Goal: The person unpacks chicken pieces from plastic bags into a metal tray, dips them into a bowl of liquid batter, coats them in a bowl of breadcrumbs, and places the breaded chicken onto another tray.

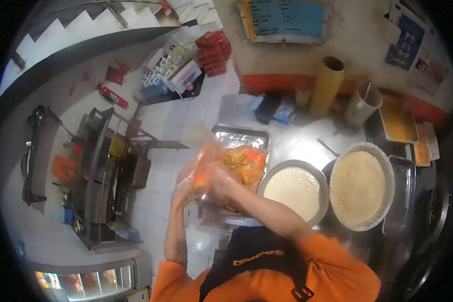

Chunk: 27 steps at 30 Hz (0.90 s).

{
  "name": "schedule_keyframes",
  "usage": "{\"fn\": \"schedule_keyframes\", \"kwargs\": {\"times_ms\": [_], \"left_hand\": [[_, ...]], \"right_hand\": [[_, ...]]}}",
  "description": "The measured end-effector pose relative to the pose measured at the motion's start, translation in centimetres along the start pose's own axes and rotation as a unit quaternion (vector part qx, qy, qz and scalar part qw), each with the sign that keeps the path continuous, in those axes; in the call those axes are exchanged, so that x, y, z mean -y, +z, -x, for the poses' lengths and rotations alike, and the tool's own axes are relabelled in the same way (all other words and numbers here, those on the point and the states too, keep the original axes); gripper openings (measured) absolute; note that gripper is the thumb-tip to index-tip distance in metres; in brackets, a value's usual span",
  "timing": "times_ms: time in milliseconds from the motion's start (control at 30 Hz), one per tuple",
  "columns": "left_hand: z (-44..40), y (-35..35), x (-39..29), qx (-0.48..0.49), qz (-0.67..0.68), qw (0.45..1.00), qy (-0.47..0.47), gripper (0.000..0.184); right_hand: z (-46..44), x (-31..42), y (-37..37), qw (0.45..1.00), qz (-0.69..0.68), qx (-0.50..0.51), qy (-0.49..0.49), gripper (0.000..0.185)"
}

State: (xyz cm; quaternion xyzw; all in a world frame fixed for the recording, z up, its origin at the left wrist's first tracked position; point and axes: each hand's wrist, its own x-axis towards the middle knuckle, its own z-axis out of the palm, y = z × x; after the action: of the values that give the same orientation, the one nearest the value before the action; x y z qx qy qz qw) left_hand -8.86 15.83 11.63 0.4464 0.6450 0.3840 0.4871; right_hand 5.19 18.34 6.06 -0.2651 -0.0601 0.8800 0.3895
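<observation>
A clear plastic bag (206, 151) with something orange-red in it is blurred by motion over the left side of a metal tray (241, 132). My left hand (185, 182) is closed on the bag from the left. On the other side my right hand (220, 176) also grips it, its fingers smeared. Orange, marinated meat pieces (244, 168) lie in the tray, right beside my right hand. Close by stand a round pan of whitish batter (292, 191) and a large bowl of pale flour (358, 186).
A yellow cylinder (327, 88) and a grey container (362, 105) stand along the wall. Farther right are a pan of orange powder (398, 121) and another metal tray (400, 196). A metal rack (98, 176) stands to the left, across the tiled floor.
</observation>
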Motion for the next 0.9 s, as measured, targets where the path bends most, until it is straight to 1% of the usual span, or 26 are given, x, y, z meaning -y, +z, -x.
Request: {"fn": "schedule_keyframes", "kwargs": {"times_ms": [33, 67, 133, 167, 200, 233, 267, 300, 333, 367, 400, 433, 467, 500, 533, 567, 600, 633, 667, 700, 733, 767, 800, 833, 867, 900], "left_hand": [[-0.5, 0.2, -0.2, 0.009, -0.094, 0.995, 0.03, 0.056], [-0.9, 0.1, 0.4, 0.012, -0.097, 0.995, 0.029, 0.056], [-2.3, 0.0, 1.1, 0.059, -0.138, 0.984, 0.093, 0.063], [-2.5, -0.1, 1.1, 0.065, -0.14, 0.984, 0.092, 0.063], [-2.6, 0.1, 0.0, 0.091, -0.184, 0.97, 0.131, 0.062], [-2.5, 0.5, -0.8, 0.118, -0.227, 0.952, 0.169, 0.063], [-2.3, 0.8, -1.3, 0.131, -0.227, 0.95, 0.17, 0.063], [-2.0, 1.1, -1.6, 0.134, -0.172, 0.969, 0.113, 0.066], [-1.9, 1.5, -1.5, 0.134, -0.117, 0.983, 0.054, 0.069], [-1.7, 1.9, -1.1, 0.141, -0.119, 0.981, 0.052, 0.069], [-1.7, 2.2, -0.8, 0.115, -0.131, 0.979, 0.107, 0.072], [-1.6, 2.3, -0.5, 0.085, -0.142, 0.973, 0.162, 0.075], [-1.6, 2.0, -0.5, 0.084, -0.141, 0.974, 0.159, 0.075], [-1.9, 1.3, -0.8, 0.081, -0.23, 0.957, 0.159, 0.073], [-2.2, 0.9, -1.2, 0.077, -0.318, 0.931, 0.161, 0.071], [-2.1, 0.9, -1.5, 0.075, -0.319, 0.931, 0.162, 0.071], [-2.0, 0.9, -2.0, 0.066, -0.352, 0.917, 0.174, 0.066], [-2.1, 0.8, -2.3, 0.058, -0.385, 0.902, 0.186, 0.061], [-2.6, 0.5, -2.1, 0.058, -0.386, 0.901, 0.187, 0.061], [-3.3, 0.3, -1.9, 0.039, -0.397, 0.893, 0.206, 0.054], [-3.6, 0.0, -1.5, 0.019, -0.408, 0.885, 0.223, 0.048], [-4.0, -0.3, -1.1, 0.015, -0.407, 0.887, 0.219, 0.048], [-4.5, -0.3, -1.6, 0.023, -0.375, 0.889, 0.26, 0.042], [-5.1, -0.1, -2.2, 0.029, -0.342, 0.89, 0.301, 0.038], [-4.0, 0.8, -5.1, 0.035, -0.29, 0.928, 0.232, 0.033], [-4.1, 1.0, -6.6, 0.025, -0.287, 0.93, 0.227, 0.033]], "right_hand": [[-1.6, -0.6, -1.1, 0.999, -0.026, 0.032, -0.014, 0.032], [-3.1, -1.4, -2.2, 0.996, -0.051, 0.063, -0.027, 0.033], [-5.2, -2.3, -3.6, 0.989, -0.088, 0.11, -0.052, 0.036], [-5.9, -2.7, -4.1, 0.985, -0.102, 0.124, -0.062, 0.037], [-6.3, -3.0, -4.5, 0.958, 0.03, 0.207, -0.199, 0.04], [-5.2, -2.2, -4.2, 0.928, 0.101, 0.24, -0.265, 0.042], [-4.2, -1.4, -4.0, 0.89, 0.161, 0.266, -0.335, 0.044], [-0.3, 1.4, -1.3, 0.952, 0.1, 0.2, -0.208, 0.053], [0.2, 2.1, -1.3, 0.973, 0.069, 0.165, -0.143, 0.059], [0.7, 2.8, -1.3, 0.988, 0.03, 0.126, -0.079, 0.064], [-1.8, 2.1, -3.4, 0.973, 0.13, 0.174, -0.079, 0.079], [-1.6, 2.3, -3.4, 0.961, 0.18, 0.198, -0.075, 0.088], [-1.4, 2.5, -3.4, 0.945, 0.23, 0.222, -0.072, 0.096], [2.0, 4.3, -0.4, 0.963, 0.22, 0.145, -0.062, 0.103], [2.6, 4.7, 0.3, 0.969, 0.216, 0.107, -0.058, 0.106], [3.1, 5.2, 1.0, 0.974, 0.21, 0.07, -0.054, 0.11], [2.5, 4.9, 0.8, 0.97, 0.199, 0.094, -0.103, 0.108], [1.9, 4.5, 0.8, 0.967, 0.193, 0.107, -0.128, 0.107], [1.3, 4.1, 0.7, 0.963, 0.186, 0.119, -0.153, 0.106], [1.2, 3.9, 1.4, 0.984, 0.067, 0.087, -0.141, 0.094], [1.1, 3.9, 1.4, 0.989, 0.008, 0.071, -0.128, 0.089], [1.1, 4.0, 1.6, 0.99, -0.051, 0.054, -0.118, 0.084], [0.5, 4.6, 0.8, 0.982, -0.126, 0.13, -0.053, 0.072], [2.1, 6.0, 1.2, 0.984, -0.096, 0.144, -0.032, 0.06], [3.7, 7.5, 1.7, 0.985, -0.066, 0.158, -0.012, 0.054], [2.8, 8.6, 0.2, 0.985, -0.061, 0.159, -0.002, 0.054]]}}
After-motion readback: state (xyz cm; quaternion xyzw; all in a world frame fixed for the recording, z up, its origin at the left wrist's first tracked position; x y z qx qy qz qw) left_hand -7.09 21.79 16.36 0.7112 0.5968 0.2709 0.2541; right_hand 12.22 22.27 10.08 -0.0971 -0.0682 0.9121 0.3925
